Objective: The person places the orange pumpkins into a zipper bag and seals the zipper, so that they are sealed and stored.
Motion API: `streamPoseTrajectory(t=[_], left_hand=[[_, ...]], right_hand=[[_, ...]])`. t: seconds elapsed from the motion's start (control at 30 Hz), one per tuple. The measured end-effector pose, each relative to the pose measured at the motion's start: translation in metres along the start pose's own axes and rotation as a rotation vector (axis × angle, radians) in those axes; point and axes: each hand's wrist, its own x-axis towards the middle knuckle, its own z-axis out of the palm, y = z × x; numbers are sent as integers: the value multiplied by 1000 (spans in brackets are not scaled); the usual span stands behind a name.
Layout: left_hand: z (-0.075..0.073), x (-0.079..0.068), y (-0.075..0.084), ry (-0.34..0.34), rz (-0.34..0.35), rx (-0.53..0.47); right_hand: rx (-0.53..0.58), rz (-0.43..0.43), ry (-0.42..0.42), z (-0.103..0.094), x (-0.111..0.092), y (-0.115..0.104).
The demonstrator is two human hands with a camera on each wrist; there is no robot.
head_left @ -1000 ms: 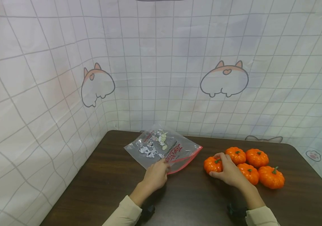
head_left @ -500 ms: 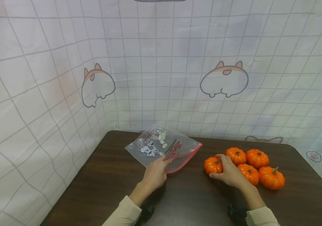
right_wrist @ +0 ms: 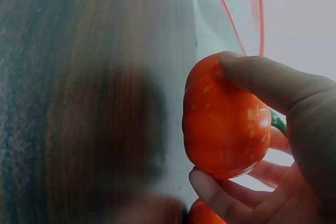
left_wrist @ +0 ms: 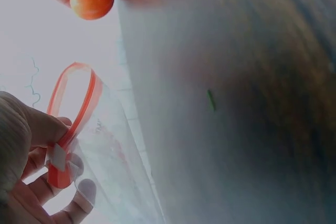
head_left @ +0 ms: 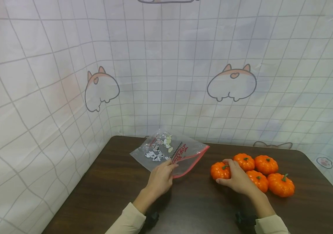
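A clear plastic zip bag (head_left: 152,149) with cartoon prints and a red mouth edge lies on the table's far middle. At its near edge, my left hand (head_left: 160,180) pinches the red rim between thumb and fingers. In the left wrist view the bag's red mouth (left_wrist: 89,98) gapes as a loop. My right hand (head_left: 238,178) grips a small orange pumpkin (head_left: 219,171) with a green stem, to the right of the bag. Thumb and fingers wrap the pumpkin (right_wrist: 226,124) from both sides in the right wrist view.
Several more orange pumpkins (head_left: 281,184) cluster to the right of my right hand on the dark wooden table (head_left: 195,208). A white gridded curtain (head_left: 172,81) with dog drawings stands behind the table and along its left side.
The bag's red mouth edge has shifted slightly up and away, and my left fingers have moved a little along it. My right hand and the pumpkin stay practically still.
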Motion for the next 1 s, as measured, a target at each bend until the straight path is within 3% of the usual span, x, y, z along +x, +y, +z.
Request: streamPoseTrajectory(t=[0.3, 1.0], left_hand=[[-2, 3, -3, 14, 79, 29], [-3, 3, 3, 68, 226, 66]], right_hand=[[3, -51, 51, -5, 0, -8], [73, -95, 61, -14, -5, -41]])
